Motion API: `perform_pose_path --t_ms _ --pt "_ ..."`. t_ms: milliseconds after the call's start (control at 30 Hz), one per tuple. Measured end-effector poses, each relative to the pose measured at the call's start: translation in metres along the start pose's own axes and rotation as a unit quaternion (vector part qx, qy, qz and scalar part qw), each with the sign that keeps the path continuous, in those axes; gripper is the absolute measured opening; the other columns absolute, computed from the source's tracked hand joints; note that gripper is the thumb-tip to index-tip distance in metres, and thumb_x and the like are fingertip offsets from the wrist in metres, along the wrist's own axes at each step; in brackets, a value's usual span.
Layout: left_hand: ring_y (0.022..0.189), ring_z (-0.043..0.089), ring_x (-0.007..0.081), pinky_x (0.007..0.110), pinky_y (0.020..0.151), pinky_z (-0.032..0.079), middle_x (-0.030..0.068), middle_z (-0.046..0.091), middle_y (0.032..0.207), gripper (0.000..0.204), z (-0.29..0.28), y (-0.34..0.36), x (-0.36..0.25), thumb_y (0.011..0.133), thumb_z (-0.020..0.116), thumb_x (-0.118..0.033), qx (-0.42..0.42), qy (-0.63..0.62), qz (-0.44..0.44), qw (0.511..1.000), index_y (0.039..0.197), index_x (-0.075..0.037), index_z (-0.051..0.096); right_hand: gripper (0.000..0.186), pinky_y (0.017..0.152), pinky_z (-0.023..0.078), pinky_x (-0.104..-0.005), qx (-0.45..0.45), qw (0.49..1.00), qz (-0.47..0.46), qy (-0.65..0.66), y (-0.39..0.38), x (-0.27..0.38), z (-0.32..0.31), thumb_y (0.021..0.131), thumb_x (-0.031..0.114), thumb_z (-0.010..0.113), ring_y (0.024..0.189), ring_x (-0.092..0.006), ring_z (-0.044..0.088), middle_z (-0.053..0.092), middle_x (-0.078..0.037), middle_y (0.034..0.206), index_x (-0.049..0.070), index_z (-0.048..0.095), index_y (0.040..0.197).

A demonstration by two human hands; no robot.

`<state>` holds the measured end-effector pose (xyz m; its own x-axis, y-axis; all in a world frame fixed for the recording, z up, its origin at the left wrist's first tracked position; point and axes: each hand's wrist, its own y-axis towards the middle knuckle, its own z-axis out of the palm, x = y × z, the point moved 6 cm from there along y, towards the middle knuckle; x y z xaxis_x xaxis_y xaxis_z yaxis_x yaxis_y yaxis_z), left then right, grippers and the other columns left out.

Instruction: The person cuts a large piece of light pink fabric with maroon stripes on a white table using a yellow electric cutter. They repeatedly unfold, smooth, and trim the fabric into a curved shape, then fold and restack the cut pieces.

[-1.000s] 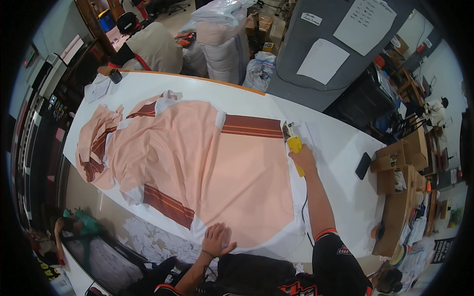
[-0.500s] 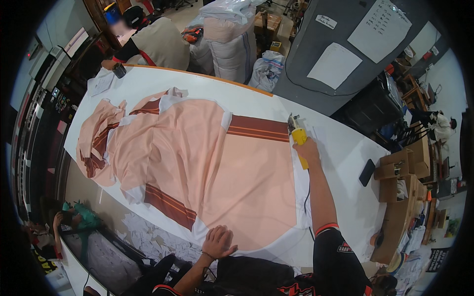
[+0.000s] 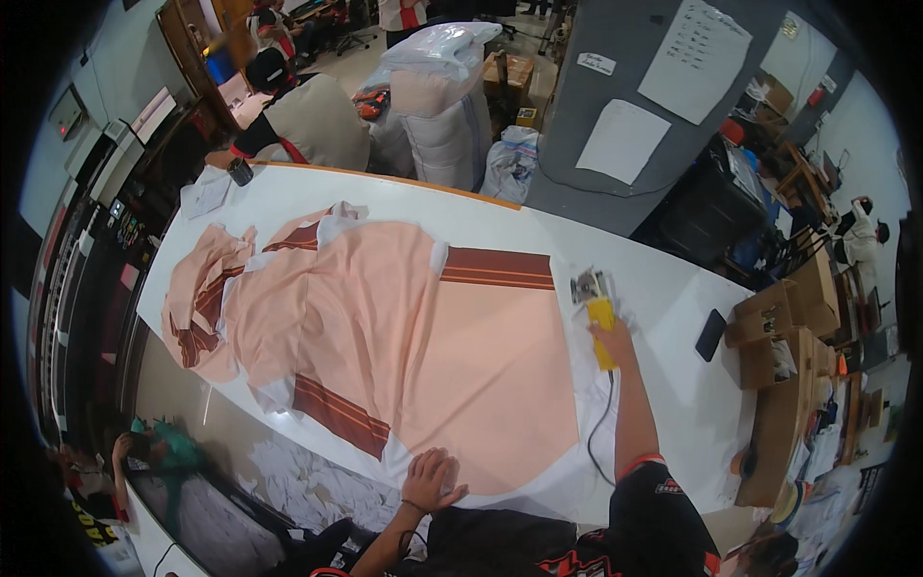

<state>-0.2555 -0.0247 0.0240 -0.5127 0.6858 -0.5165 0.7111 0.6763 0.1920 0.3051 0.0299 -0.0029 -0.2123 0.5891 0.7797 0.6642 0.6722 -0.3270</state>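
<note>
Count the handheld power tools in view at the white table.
1: the yellow corded power tool, in the right hand, just right of the peach fabric on the white table. Anything under the fabric's folds would be hidden.

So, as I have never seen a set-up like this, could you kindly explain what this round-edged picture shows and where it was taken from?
There is no robot here, only a person working with two bare hands. The picture comes from a wide fisheye camera worn on the person's head, the left one of a pair, looking down; that is why straight edges bend toward the rim.

On the large white table lies peach-coloured fabric with dark reddish-brown, orange-striped bands, bunched on the left and spread fairly flat on the right. The right hand grips a yellow corded hand tool with a metal head, just right of the peach area's edge. The left hand rests palm down at the fabric's near edge. Farther right lies a flat, black, phone-like rectangle.
</note>
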Motion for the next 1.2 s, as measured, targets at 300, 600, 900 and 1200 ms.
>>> perform_pose_path --t_ms 300,600,900,1200 --pt "0.131 0.051 0.0365 0.053 0.111 0.038 0.0139 0.057 0.139 0.057 0.019 -0.001 0.004 0.084 0.08 -0.041 0.031 0.084 0.028 0.996 0.13 -0.01 0.065 0.033 0.063 0.059 -0.0375 0.095 0.974 0.123 0.163 -0.271 -0.162 -0.097 0.09 0.019 0.079 0.07 -0.0194 0.07 0.072 -0.007 0.089 0.002 0.068 0.117" --pt "0.132 0.051 0.0365 0.051 0.111 0.039 0.0151 0.057 0.139 0.056 0.062 0.089 -0.044 0.093 0.071 -0.04 0.104 -0.024 0.118 0.987 0.137 -0.008 0.061 0.035 0.062 0.063 -0.0459 0.042 0.92 0.331 0.205 -0.488 -0.272 -0.149 0.087 0.019 0.077 0.069 -0.0315 0.073 0.071 -0.018 0.086 -0.005 0.065 0.109" --pt "0.126 0.054 0.0345 0.05 0.107 0.042 0.0141 0.058 0.139 0.064 0.138 0.113 -0.12 0.093 0.071 -0.047 0.203 0.036 0.178 0.962 0.142 -0.008 0.057 0.038 0.055 0.059 -0.0414 -0.091 0.936 0.233 0.248 -0.442 -0.25 -0.13 0.09 0.028 0.076 0.06 -0.0272 0.071 0.068 -0.016 0.081 -0.007 0.066 0.103" --pt "0.098 0.065 0.0364 0.046 0.089 0.051 0.0107 0.069 0.097 0.02 0.118 0.037 -0.09 0.092 0.069 -0.03 0.314 -0.177 0.181 0.915 0.101 -0.013 0.074 0.05 0.071 0.056 -0.0433 -0.328 0.94 0.089 -0.014 -0.34 -0.236 -0.161 0.089 0.039 0.08 0.076 -0.0299 0.07 0.072 -0.02 0.086 -0.008 0.069 0.102"
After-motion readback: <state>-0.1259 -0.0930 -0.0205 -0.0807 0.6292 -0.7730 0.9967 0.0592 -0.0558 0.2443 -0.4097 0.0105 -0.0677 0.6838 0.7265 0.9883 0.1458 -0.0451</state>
